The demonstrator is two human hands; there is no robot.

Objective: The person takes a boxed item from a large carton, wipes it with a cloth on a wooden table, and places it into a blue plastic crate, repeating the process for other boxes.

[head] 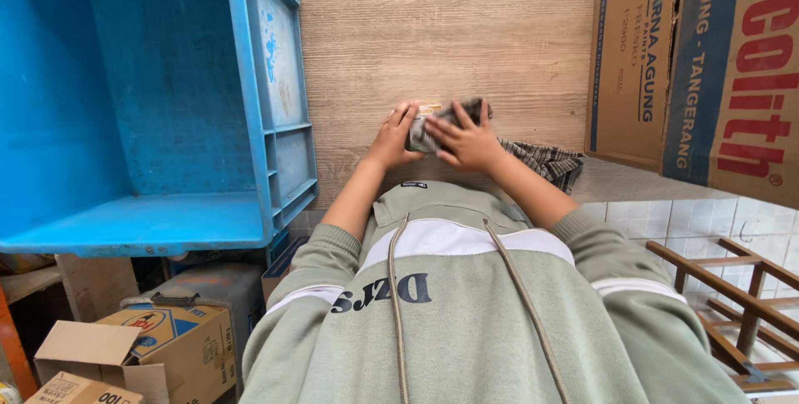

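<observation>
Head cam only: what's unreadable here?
- Folded checked cloth: mostly covered by the left hand and right hand; its kind is unclear.
- Second checked cloth: partly behind the right forearm.
- Blue crate: cut off by the top and left edges.
- Cardboard boxes: cut off at the right.

Bright blue plastic crate (158,96), pale wood-grain desk (441,38), grey checked cloth (545,161), brown cardboard boxes (699,71) with blue and red print, sage-green hoodie (474,321) with a white band
</observation>
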